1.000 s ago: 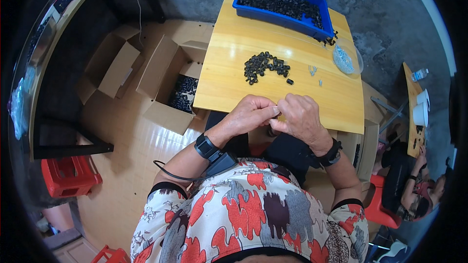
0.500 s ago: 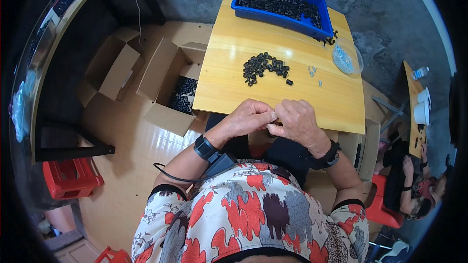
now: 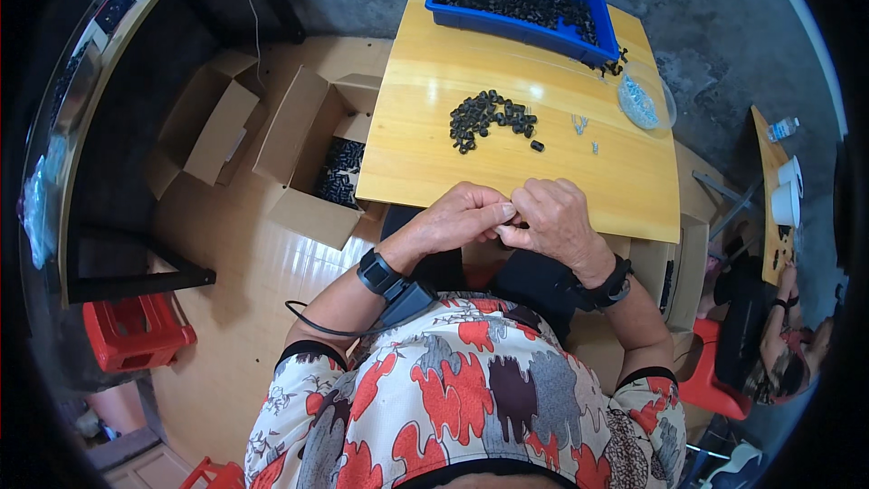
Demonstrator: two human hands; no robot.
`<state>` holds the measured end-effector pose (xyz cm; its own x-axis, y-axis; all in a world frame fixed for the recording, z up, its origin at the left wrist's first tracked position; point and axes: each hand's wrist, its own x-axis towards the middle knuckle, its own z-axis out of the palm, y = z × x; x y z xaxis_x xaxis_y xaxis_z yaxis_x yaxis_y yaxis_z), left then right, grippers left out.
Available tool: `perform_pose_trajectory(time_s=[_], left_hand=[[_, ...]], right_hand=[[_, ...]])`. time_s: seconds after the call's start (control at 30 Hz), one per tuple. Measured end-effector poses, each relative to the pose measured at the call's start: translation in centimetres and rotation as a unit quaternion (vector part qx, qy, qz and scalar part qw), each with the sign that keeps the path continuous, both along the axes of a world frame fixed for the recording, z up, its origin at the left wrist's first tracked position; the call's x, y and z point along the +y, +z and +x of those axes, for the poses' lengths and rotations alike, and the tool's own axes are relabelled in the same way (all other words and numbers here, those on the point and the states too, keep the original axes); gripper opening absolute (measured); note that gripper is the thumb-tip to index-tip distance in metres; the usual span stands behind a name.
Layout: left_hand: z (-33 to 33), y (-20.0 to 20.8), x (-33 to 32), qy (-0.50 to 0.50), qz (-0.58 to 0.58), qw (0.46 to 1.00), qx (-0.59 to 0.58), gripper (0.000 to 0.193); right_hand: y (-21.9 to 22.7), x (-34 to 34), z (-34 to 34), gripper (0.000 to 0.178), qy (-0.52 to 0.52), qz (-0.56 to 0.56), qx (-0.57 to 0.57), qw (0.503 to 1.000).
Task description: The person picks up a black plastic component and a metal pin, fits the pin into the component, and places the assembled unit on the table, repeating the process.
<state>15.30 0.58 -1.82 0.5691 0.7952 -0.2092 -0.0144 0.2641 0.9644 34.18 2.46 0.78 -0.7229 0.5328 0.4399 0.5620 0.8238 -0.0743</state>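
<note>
Close together at the table's near edge, my left hand [image 3: 464, 215] and my right hand [image 3: 552, 219] meet fingertip to fingertip. Both are closed in a pinch around something small, mostly hidden by the fingers; a dark bit shows below them. Beyond them on the yellow wooden table [image 3: 407, 163] lies a pile of small black cylindrical parts [image 3: 489, 118], with one black part [image 3: 538, 146] apart from it. To the right are a few thin silvery pins [image 3: 579, 124] and a single pin [image 3: 595, 148].
A blue tray [image 3: 520, 32] full of black parts stands at the table's far edge, beside a clear bowl [image 3: 641, 101] of small pale pieces. An open cardboard box [image 3: 299, 127] with black parts sits on the floor at left. Red stools [image 3: 136, 333] and another person [image 3: 783, 353] flank me.
My hands stay pinched together, with only a slight shift of the fingers. The view has shifted slightly. At far right, the other person's arms have moved.
</note>
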Motion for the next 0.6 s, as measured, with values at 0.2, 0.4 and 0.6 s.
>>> perform_pose_trajectory(time_s=[0.2, 0.4, 0.6], left_hand=[[-0.3, -0.2, -0.8, 0.002, -0.026, 1.0, -0.007, 0.028], [-0.1, 0.0, -0.8, -0.004, -0.023, 1.0, -0.004, 0.026], [0.6, 0.5, -1.9, 0.033, -0.031, 0.998, -0.042, 0.024]], right_hand=[[-0.1, -0.1, 0.2, 0.035, -0.004, -0.018, 0.027, 0.999], [-0.4, 0.2, 0.2, 0.034, 0.005, 0.007, 0.034, 0.999], [-0.1, -0.1, 0.4, 0.031, 0.015, -0.007, 0.03, 0.999]])
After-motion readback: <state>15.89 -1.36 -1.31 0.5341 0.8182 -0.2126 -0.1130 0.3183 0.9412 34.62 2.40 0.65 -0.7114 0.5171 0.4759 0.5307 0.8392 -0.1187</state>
